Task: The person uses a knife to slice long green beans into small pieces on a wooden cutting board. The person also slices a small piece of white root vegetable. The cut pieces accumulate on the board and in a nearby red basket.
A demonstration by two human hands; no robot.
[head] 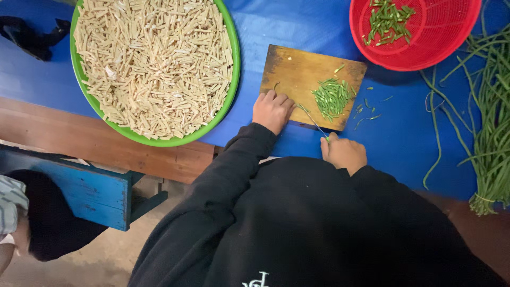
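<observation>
The desk (48,79), covered in blue, filled the upper part of the view, with a bare wooden edge along its near side. On its left stood a big round green tray (232,79) heaped with pale, short-cut sticks (154,64). At the top right a red mesh basket (446,42) held a small scatter of chopped green pieces (388,21). Along the right edge lay a long bundle of uncut green beans (491,133), some strands trailing loose across the blue.

Between tray and basket sat a wooden cutting board (297,74), slightly skewed. On its right half lay a small pile of cut bean pieces (332,96), with a few stray bits (366,109) on the desk just beside the board.

The left hand (272,110) rested curled at the board's near left corner, fingers bent onto the wood; whether it pinched anything I could not tell. The right hand (344,151) lay just off the board's near edge, closed around the handle of a thin knife (314,121), whose blade angled up across the board toward the pile.

Below the desk, at the left, a blue wooden bench (90,194) stood on the floor.
</observation>
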